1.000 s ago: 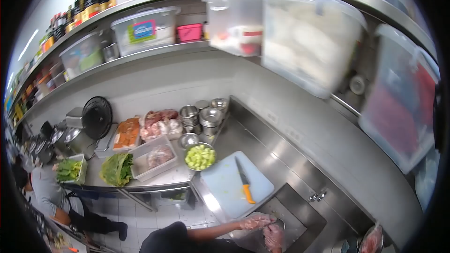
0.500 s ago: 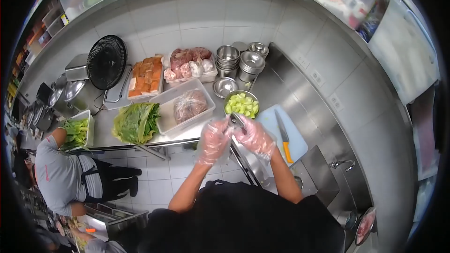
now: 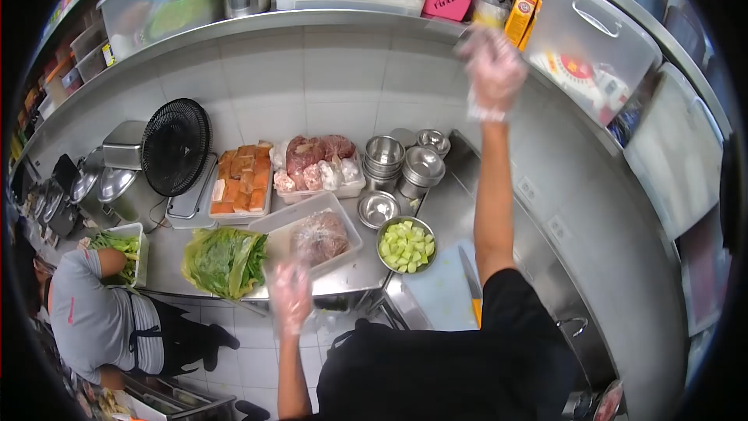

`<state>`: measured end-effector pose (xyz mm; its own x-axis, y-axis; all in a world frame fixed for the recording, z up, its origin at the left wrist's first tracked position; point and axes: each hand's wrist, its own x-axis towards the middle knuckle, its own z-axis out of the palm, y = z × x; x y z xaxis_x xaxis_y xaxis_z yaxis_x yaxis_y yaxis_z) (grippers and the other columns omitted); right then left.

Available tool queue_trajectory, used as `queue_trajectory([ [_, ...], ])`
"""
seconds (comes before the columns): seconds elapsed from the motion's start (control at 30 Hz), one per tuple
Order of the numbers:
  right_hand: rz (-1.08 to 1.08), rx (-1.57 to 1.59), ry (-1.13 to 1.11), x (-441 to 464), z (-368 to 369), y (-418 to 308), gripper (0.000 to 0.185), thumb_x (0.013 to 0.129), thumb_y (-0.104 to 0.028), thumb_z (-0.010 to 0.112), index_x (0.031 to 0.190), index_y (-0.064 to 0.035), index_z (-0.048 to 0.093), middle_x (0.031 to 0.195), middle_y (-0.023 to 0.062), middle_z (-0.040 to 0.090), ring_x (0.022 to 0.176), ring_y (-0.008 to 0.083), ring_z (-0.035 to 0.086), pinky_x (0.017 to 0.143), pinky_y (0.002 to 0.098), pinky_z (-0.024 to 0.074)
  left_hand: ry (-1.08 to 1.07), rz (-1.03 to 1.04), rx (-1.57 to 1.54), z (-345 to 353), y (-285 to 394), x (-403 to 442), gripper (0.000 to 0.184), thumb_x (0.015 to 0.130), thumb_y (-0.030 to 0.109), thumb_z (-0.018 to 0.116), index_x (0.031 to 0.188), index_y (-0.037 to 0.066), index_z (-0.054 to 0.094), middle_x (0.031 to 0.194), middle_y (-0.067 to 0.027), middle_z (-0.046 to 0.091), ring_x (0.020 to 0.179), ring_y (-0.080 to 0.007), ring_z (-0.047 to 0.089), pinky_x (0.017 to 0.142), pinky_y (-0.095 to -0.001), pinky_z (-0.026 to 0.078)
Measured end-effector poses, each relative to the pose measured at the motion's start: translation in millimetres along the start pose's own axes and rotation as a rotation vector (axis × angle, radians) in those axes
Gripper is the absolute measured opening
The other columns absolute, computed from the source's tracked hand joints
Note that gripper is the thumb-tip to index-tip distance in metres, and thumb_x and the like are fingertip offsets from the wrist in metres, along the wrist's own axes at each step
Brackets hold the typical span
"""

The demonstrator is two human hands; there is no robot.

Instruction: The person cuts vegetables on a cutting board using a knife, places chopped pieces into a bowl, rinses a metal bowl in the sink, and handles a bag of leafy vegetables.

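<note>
My right hand, in a clear plastic glove, is raised to the edge of the overhead shelf. It is nearest a yellow-and-white container and an orange box. Motion blurs its fingers, so any held item is hidden. Low by the counter's front edge, my gloved left hand is smeared too. Just beyond it are a clear plastic tub holding a bagged lump of meat and a bag of leafy greens. A steel bowl of chopped green pieces stands beside a blue cutting board.
On the board lies a knife, partly behind my arm. Steel bowls, a tray of orange fish pieces and raw meat line the back. A co-worker stands left. Bins and a pink box fill the shelf.
My hands have parted from above the bowl, where they held a small dark object. The right rose to the shelf; the left moved left and down. The view tilted up, showing more shelf.
</note>
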<state>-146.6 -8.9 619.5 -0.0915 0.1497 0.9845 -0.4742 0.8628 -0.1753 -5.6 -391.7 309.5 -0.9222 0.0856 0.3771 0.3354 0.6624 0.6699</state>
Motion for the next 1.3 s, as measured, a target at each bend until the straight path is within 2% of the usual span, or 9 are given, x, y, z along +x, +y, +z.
queue_trajectory([
  [0.17,-0.668,-0.757,0.137,163.6,52.6,151.9,0.016,0.090,-0.016,0.060,0.101,-0.0133,0.071,0.094,0.0121,0.071,0.083,0.0323,0.068,0.076,0.0424,0.0554,-0.219,-0.567,-0.443,40.8,-136.4,-127.3,0.036,0.097,0.024,0.050,0.130,0.012,0.059,0.122,-0.0160,0.062,0.112,-0.0342,0.057,0.103,-0.0370,0.041],
  [0.23,-0.186,-0.615,-0.016,192.9,81.2,204.7,0.020,0.091,-0.018,0.055,0.102,-0.0120,0.070,0.095,0.0139,0.070,0.084,0.0326,0.068,0.078,0.0413,0.0562,-0.390,-0.686,-0.394,40.8,-175.9,-152.8,0.043,0.101,0.030,0.042,0.141,0.015,0.050,0.137,-0.0160,0.053,0.130,-0.0320,0.046,0.112,-0.0398,0.030],
  [0.33,-0.407,-1.153,-0.432,254.2,124.2,350.8,0.025,0.092,-0.017,0.049,0.099,-0.0052,0.070,0.093,0.0168,0.070,0.081,0.0318,0.069,0.076,0.0442,0.0568,-0.423,-0.857,-0.238,11.1,-117.8,-179.3,0.053,0.104,0.038,0.027,0.154,0.022,0.031,0.158,-0.0143,0.028,0.149,-0.0301,0.017,0.120,-0.0446,0.003],
  [0.5,-0.174,-0.865,-0.628,211.7,181.3,388.4,0.026,0.092,-0.019,0.051,0.103,-0.0040,0.068,0.098,0.0163,0.069,0.083,0.0301,0.069,0.076,0.0423,0.0564,0.056,-0.937,-0.436,28.8,-134.1,-204.2,0.050,0.100,0.042,0.043,0.138,0.012,0.053,0.143,-0.0184,0.048,0.137,-0.0302,0.039,0.112,-0.0394,0.029],
  [0.83,-0.152,-0.298,-0.267,123.0,111.4,211.2,0.031,0.093,-0.024,0.054,0.111,-0.0016,0.066,0.106,0.0154,0.067,0.086,0.0267,0.068,0.077,0.0386,0.0556,0.354,-0.464,0.556,28.9,-196.4,-67.1,0.070,0.082,0.032,0.072,0.139,0.002,0.045,0.132,-0.0253,0.050,0.110,-0.0369,0.057,0.096,-0.0439,0.045],
  [0.97,-0.031,0.153,-0.299,40.1,56.2,63.5,0.034,0.093,-0.026,0.055,0.114,-0.0007,0.065,0.110,0.0150,0.067,0.087,0.0253,0.067,0.077,0.0371,0.0552,0.256,-0.695,0.478,5.2,-255.6,5.4,0.042,0.090,0.031,0.063,0.122,0.004,0.059,0.114,-0.0221,0.061,0.100,-0.0380,0.061,0.087,-0.0482,0.047],
  [1.13,0.637,0.614,-1.491,-129.1,50.6,-31.6,0.041,0.092,-0.017,0.062,0.131,-0.0051,0.055,0.114,0.0079,0.065,0.100,0.0155,0.063,0.079,0.0263,0.0503,0.521,-0.451,0.354,-2.5,-403.8,23.4,0.038,0.103,0.031,0.041,0.100,0.001,0.063,0.097,-0.0212,0.065,0.088,-0.0381,0.061,0.079,-0.0450,0.048],
  [1.2,0.811,0.575,-1.711,-245.6,69.2,-30.8,0.042,0.094,-0.028,0.061,0.130,-0.0063,0.057,0.118,0.0106,0.064,0.104,0.0216,0.063,0.094,0.0343,0.0484,0.642,-0.679,-0.394,-33.0,-355.5,53.5,0.035,0.103,0.030,0.044,0.105,0.001,0.064,0.097,-0.0115,0.066,0.089,-0.0257,0.062,0.080,-0.0415,0.047],
  [1.3,0.468,0.174,-1.929,-373.4,71.4,-42.0,0.050,0.093,-0.045,0.055,0.115,-0.0011,0.063,0.108,0.0192,0.067,0.098,0.0316,0.065,0.086,0.0412,0.0502,0.606,-0.792,-0.525,-51.0,-345.9,62.0,0.053,0.103,0.046,0.041,0.137,0.005,0.050,0.130,-0.0068,0.057,0.121,-0.0188,0.052,0.105,-0.0336,0.039],
])
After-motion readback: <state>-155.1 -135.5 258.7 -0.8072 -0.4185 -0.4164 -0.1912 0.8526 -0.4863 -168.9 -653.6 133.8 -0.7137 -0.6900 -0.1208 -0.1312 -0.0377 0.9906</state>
